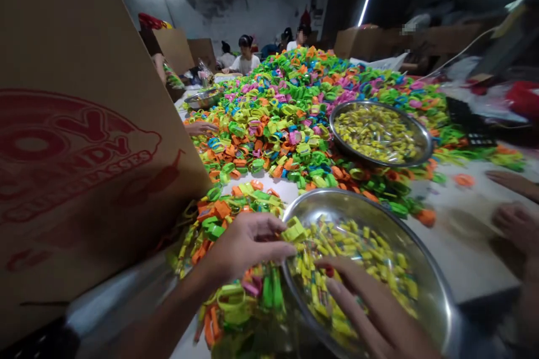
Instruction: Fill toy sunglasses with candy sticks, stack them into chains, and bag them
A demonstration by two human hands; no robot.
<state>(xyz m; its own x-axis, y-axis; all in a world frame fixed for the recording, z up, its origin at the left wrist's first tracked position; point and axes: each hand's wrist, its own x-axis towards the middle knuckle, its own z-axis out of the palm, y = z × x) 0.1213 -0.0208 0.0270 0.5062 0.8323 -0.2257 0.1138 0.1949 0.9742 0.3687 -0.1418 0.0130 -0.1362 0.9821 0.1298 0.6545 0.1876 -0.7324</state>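
Two hands: your left hand (246,244) pinches a yellow-green plastic clip (293,230); right hand (370,308), fingers spread, rests on wrapped candies (362,247) in the shiny steel bowl (438,297), wrist cropped.

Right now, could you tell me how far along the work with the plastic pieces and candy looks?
Done: a bunch of coloured pieces lies below the left hand by the near bowl, whether finished I cannot tell. In hand: the left hand pinches a yellow-green piece at the bowl's rim; the right hand reaches into the candy. Left: a huge pile covers the table, and a second bowl holds more candy.
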